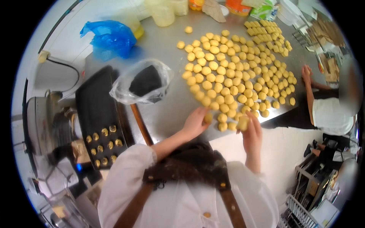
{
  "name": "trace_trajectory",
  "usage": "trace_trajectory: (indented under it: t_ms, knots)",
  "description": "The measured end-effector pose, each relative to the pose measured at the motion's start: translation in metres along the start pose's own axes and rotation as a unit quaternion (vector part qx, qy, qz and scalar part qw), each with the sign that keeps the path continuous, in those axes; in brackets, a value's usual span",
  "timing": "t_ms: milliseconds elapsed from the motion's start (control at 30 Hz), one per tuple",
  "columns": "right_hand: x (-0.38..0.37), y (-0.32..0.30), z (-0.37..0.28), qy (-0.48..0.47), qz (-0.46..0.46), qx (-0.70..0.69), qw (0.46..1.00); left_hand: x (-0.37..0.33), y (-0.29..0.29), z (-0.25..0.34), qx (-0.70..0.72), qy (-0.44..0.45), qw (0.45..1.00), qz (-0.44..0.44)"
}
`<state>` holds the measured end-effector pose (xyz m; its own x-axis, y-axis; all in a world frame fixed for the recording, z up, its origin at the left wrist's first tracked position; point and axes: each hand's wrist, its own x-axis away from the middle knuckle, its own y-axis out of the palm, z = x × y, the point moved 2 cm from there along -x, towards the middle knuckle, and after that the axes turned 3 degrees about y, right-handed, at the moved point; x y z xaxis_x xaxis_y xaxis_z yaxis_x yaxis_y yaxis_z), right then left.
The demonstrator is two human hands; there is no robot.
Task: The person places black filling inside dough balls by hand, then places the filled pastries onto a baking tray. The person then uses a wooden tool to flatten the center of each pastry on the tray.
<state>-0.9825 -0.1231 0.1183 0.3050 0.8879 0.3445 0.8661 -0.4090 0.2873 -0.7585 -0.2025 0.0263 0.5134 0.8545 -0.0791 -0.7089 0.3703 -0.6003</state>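
Observation:
Many yellow dough balls (pixel 228 72) lie spread over the steel table (pixel 173 41) in front of me. My right hand (pixel 251 135) is closed around a yellow dough piece (pixel 242 123), which looks larger and less round than the balls. At the table's near edge, my left hand (pixel 195 122) has its fingertips closed on a dough ball (pixel 208 118). To the left of the balls, a clear plastic bag (pixel 161 70) stands rolled open around a dark mass (pixel 146 81).
A black baking tray (pixel 97 110) with several small dark-topped pieces lies at left, beside a wooden stick (pixel 140 123). A blue plastic bag (pixel 108 38) and a yellowish tub (pixel 161 13) sit farther back. Rows of dough pieces (pixel 264 30) lie far right. Another person (pixel 329 112) stands at the table's right.

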Motion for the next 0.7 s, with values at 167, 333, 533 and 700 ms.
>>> trace_trajectory:
  t_ms: [167,333,533,700]
  knots:
    - [-0.039,0.054,0.008,0.077,-0.115,-0.024,0.99,0.045,-0.096,-0.017,0.526,-0.309,0.792,-0.042]
    - [-0.077,0.157,0.015,0.163,-0.311,-0.01,0.936,0.082,-0.208,-0.042,0.537,-0.283,0.788,0.105]
    - [-0.138,0.271,0.038,0.004,-0.392,0.259,0.883,0.053,-0.282,-0.066,0.479,-0.241,0.824,0.182]
    - [-0.175,0.323,0.083,-0.302,-0.314,0.481,0.761,0.003,-0.275,-0.122,-0.012,-0.168,0.969,0.183]
